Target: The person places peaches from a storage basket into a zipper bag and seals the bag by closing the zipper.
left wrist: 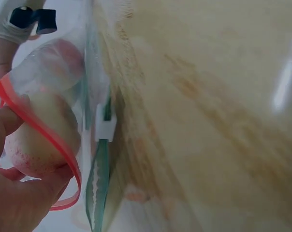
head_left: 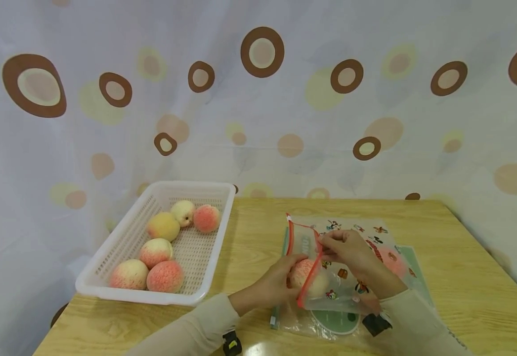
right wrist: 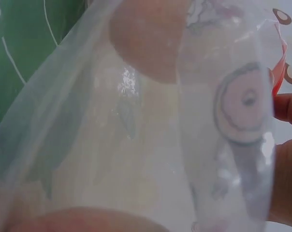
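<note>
My left hand (head_left: pixel 276 284) holds a pink-and-cream peach (head_left: pixel 303 272) at the mouth of a clear zip bag (head_left: pixel 347 295) printed with small cartoon figures. In the left wrist view, fingers curl round that peach (left wrist: pixel 42 130), and the red zip edge (left wrist: pixel 42 126) crosses in front of it. My right hand (head_left: pixel 352 251) pinches the bag's red edge, holding the mouth apart. Deeper in the bag lies another pink peach (head_left: pixel 394 262), seen through the plastic. The right wrist view is mostly filled by the cloudy plastic (right wrist: pixel 136 159).
A white plastic basket (head_left: pixel 220 247) on the left of the wooden table (head_left: pixel 258 217) contains several peaches (head_left: pixel 165 277). Beneath the red-edged bag lies a green-edged zip bag (head_left: pixel 414 267) with a white slider (left wrist: pixel 106 128). A patterned curtain (head_left: pixel 294 113) hangs behind.
</note>
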The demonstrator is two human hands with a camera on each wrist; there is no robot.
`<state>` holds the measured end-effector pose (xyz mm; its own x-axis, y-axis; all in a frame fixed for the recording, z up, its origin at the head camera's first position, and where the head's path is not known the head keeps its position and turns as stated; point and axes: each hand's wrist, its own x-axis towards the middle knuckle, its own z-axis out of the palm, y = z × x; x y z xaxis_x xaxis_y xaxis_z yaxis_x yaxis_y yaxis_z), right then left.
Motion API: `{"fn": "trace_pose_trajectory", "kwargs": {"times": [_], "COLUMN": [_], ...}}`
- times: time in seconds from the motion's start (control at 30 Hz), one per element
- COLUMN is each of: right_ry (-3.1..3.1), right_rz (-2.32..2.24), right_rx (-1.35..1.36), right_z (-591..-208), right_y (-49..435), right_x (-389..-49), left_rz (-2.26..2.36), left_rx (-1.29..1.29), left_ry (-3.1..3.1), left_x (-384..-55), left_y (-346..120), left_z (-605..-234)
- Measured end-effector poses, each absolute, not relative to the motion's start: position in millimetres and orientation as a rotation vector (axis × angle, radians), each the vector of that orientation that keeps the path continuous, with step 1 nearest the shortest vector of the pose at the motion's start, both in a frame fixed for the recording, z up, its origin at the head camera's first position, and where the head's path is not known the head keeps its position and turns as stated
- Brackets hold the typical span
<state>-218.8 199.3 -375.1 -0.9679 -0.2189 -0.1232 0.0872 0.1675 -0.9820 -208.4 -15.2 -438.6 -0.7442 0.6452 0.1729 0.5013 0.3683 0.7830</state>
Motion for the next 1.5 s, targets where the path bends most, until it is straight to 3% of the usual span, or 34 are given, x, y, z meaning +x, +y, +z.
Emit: {"fn": "trace_pose_trajectory", "kwargs": {"times": [1.03, 1.5], "right_ry": [2.203, 2.19], "right_rz": [-1.872, -1.884], "right_rx": [-0.132, -0.113], "right_z": [-379, -380], "right_y": [199, 199], "right_x": [-219, -219], "left_rz": [1.246, 1.027], "left_rx": [1.016, 1.041], "left_ry": [2.42, 2.598], "left_x": [-205, -181], "left_y": [-18, -42], "left_z": [-435, -424]}}
